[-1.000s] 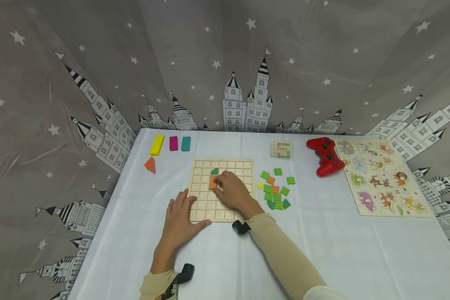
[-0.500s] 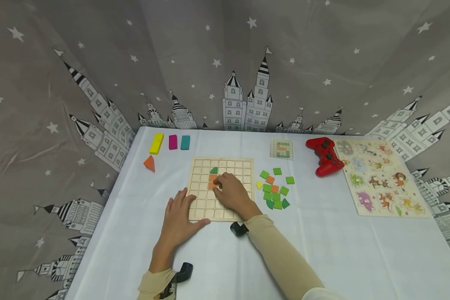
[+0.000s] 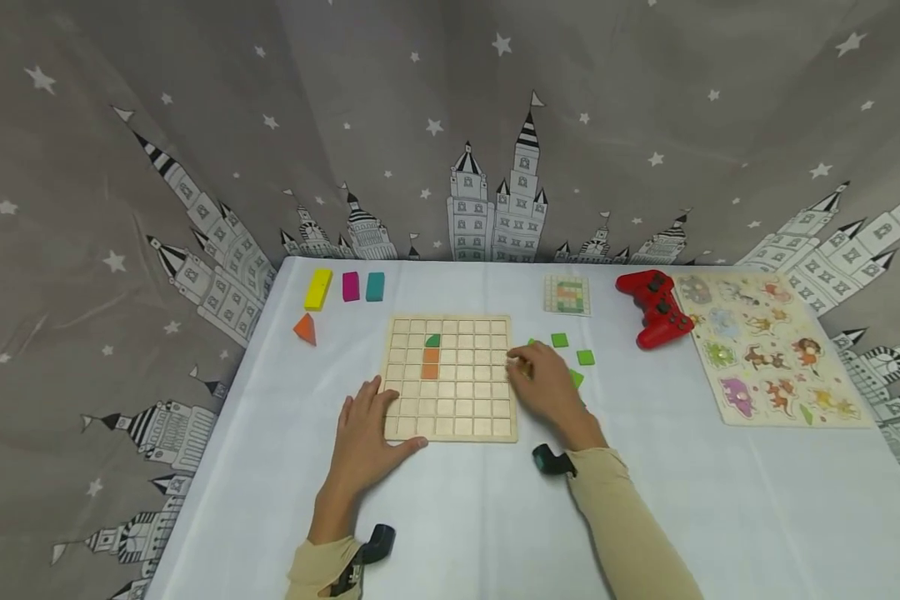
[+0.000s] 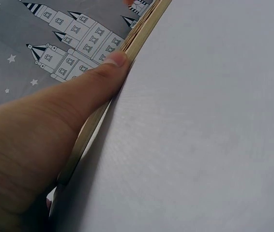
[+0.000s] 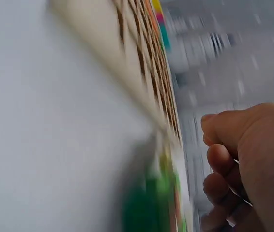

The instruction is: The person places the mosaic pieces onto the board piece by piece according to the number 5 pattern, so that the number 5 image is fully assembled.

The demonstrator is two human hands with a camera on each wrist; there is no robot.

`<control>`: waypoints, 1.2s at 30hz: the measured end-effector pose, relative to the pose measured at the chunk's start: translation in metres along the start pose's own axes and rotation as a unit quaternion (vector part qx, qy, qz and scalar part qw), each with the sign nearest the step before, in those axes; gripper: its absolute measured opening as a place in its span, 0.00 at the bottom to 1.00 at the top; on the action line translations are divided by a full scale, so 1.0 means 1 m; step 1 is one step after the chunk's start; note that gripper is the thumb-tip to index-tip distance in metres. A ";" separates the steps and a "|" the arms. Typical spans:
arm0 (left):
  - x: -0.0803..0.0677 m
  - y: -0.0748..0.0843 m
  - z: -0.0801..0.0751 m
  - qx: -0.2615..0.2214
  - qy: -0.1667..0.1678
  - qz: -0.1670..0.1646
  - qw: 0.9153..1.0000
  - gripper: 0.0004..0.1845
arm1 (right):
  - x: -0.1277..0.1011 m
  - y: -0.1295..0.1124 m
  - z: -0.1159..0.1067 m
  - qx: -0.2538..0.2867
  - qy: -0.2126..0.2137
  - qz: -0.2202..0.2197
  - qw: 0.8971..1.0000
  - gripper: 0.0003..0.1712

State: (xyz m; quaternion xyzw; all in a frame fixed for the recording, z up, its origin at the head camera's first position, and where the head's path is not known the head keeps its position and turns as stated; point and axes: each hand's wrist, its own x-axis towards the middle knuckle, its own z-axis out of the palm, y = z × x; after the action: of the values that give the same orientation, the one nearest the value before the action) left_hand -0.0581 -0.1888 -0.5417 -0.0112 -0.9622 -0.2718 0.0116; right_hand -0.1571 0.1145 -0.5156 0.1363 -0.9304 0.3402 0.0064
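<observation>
A square wooden grid board (image 3: pixel 450 408) lies on the table. In it sit a dark green rounded tile (image 3: pixel 432 341) and, just below, two orange square tiles (image 3: pixel 430 371) in a column. My left hand (image 3: pixel 363 437) rests at the board's lower left corner, fingers spread along the left side. In the left wrist view its thumb (image 4: pixel 113 67) presses the board's edge. My right hand (image 3: pixel 547 383) hovers by the board's right edge, over the pile of loose tiles, its fingers loosely bent with nothing visible between them. It hides most of the pile; a few green tiles (image 3: pixel 586 357) show.
At the back stands a small pattern card (image 3: pixel 567 295). Further right are a red game controller (image 3: pixel 654 308) and an animal puzzle board (image 3: pixel 772 358). Yellow (image 3: pixel 318 289), magenta (image 3: pixel 351 287) and teal (image 3: pixel 375 287) blocks and an orange wedge (image 3: pixel 306 328) lie at the back left.
My right hand has left the orange tiles on the board and moved right, to the loose tiles. Both orange tiles stay in the grid. My left hand keeps its place at the corner.
</observation>
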 end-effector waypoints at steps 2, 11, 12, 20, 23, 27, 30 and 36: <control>0.000 0.002 0.003 -0.002 -0.006 0.000 1.000 0.49 | -0.008 0.024 -0.019 -0.007 0.021 0.037 0.999 0.18; -0.001 -0.007 -0.006 0.010 -0.001 -0.008 1.000 0.49 | -0.016 0.083 -0.055 0.003 -0.003 0.107 0.994 0.28; -0.001 -0.007 -0.007 0.010 -0.001 -0.008 1.000 0.49 | -0.016 0.085 -0.055 0.006 -0.009 0.105 0.994 0.29; 0.005 0.000 -0.001 -0.005 -0.018 -0.003 1.000 0.49 | -0.021 0.091 -0.058 0.003 0.027 0.095 0.995 0.20; 0.007 0.000 -0.002 -0.006 -0.017 0.000 1.000 0.49 | -0.016 0.084 -0.056 -0.002 0.030 0.086 0.996 0.16; 0.008 -0.004 -0.007 0.000 -0.003 -0.002 1.000 0.48 | -0.001 0.070 -0.048 -0.007 0.004 0.065 0.998 0.15; 0.009 -0.004 -0.008 -0.002 0.001 -0.004 1.000 0.49 | 0.010 0.061 -0.042 -0.018 -0.015 0.072 0.997 0.17; 0.007 0.000 -0.002 -0.007 -0.016 -0.001 1.000 0.49 | 0.014 0.058 -0.038 -0.038 -0.031 0.102 0.994 0.17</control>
State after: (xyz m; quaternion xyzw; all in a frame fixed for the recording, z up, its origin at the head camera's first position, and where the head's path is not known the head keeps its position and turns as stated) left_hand -0.0647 -0.1899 -0.5404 -0.0150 -0.9605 -0.2779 -0.0043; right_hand -0.1883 0.1781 -0.5216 0.0502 -0.9516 0.2988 -0.0518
